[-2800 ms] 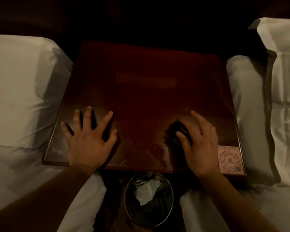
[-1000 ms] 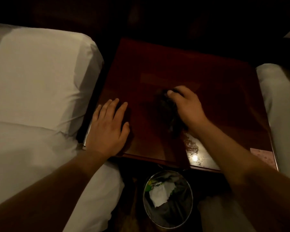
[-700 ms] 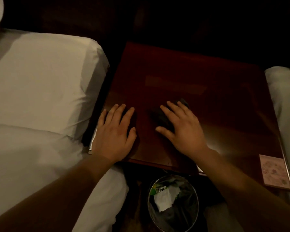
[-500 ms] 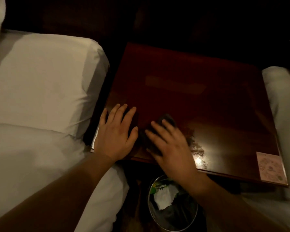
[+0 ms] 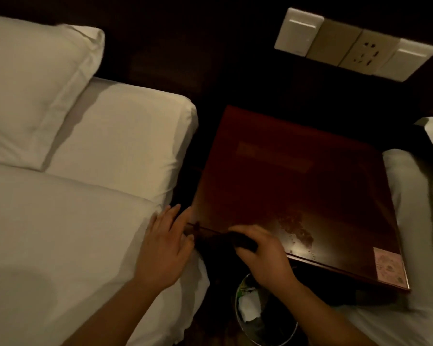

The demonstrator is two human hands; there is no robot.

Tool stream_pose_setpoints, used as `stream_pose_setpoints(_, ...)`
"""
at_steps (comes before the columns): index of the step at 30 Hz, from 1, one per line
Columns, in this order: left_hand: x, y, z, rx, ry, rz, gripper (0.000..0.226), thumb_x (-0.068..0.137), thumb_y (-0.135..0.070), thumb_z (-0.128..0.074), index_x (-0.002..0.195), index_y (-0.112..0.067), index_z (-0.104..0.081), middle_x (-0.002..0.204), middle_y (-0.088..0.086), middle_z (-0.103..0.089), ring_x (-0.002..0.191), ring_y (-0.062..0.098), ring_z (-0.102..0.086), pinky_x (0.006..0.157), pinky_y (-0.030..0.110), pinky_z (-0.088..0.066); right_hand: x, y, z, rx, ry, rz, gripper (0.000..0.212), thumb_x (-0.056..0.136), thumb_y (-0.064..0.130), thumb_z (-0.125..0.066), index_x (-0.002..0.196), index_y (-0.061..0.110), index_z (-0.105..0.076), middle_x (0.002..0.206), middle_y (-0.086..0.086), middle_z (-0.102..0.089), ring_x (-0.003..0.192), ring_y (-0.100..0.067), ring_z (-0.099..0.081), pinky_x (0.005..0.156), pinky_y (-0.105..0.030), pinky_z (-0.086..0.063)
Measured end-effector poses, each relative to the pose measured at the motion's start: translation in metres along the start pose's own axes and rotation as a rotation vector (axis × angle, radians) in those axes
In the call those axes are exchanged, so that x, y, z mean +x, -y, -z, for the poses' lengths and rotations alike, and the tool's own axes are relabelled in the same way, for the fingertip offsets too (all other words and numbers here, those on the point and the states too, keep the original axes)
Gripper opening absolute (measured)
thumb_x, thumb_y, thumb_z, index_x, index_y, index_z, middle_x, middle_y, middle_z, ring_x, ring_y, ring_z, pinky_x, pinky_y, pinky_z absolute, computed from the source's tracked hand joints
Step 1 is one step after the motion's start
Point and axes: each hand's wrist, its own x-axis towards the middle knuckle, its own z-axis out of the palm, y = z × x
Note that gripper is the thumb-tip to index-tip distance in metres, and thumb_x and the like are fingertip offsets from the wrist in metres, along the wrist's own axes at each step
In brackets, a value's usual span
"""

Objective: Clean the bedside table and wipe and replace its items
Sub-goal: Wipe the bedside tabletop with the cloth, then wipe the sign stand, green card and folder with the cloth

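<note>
The dark red bedside table (image 5: 298,176) stands between two white beds, its glossy top bare except for a pink card (image 5: 389,269) at the near right corner. My right hand (image 5: 261,250) grips a dark cloth (image 5: 238,242) at the table's near left corner, over the front edge. My left hand (image 5: 165,245) lies with straight fingers at the table's left corner, partly over the edge of the left bed's sheet. A patch of wet streaks (image 5: 296,228) shines on the top just right of my right hand.
A white pillow (image 5: 33,86) lies on the left bed (image 5: 73,221). A second bed (image 5: 415,216) flanks the table on the right. A round waste bin (image 5: 263,313) with crumpled paper stands on the floor below the table's front. Wall switches and a socket (image 5: 355,43) sit above.
My right hand has dragged the cloth from the middle of the top to the near left corner and over the front edge. My left hand slid off towards the bed. The view swung left.
</note>
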Motion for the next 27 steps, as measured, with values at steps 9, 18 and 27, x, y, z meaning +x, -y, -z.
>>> stream_pose_setpoints(9,-0.051,0.037,0.068,0.172,-0.105,0.162,0.067,0.091,-0.050,-0.030,0.154,-0.028,-0.033,0.160,0.010,-0.032,0.150,0.030,-0.023,0.121,0.057,-0.015,0.029,0.086,-0.024,0.189,0.036,0.182,0.041,0.091,0.009,-0.063,0.123,0.035,-0.064,0.104,0.012,-0.060,0.095,-0.003,-0.060,0.080,-0.022,-0.050)
stream_pose_setpoints(18,-0.118,0.048,0.098,0.238,-0.217,0.432,0.069,0.093,-0.057,-0.026,0.157,-0.035,-0.018,0.164,0.009,-0.021,0.153,0.030,-0.012,0.121,0.056,-0.006,0.035,0.147,-0.059,0.235,0.228,0.342,0.048,0.084,0.004,-0.063,0.117,0.038,-0.065,0.103,0.016,-0.059,0.096,-0.012,-0.061,0.084,-0.043,-0.054)
stream_pose_setpoints(27,-0.203,0.062,0.136,0.187,-0.394,0.706,0.071,0.091,-0.060,-0.028,0.157,-0.036,-0.016,0.165,0.009,-0.020,0.153,0.029,-0.011,0.121,0.054,-0.005,0.015,0.223,-0.104,0.266,0.460,0.474,0.048,0.083,0.010,-0.060,0.118,0.043,-0.063,0.105,0.017,-0.062,0.095,-0.014,-0.063,0.085,-0.044,-0.054)
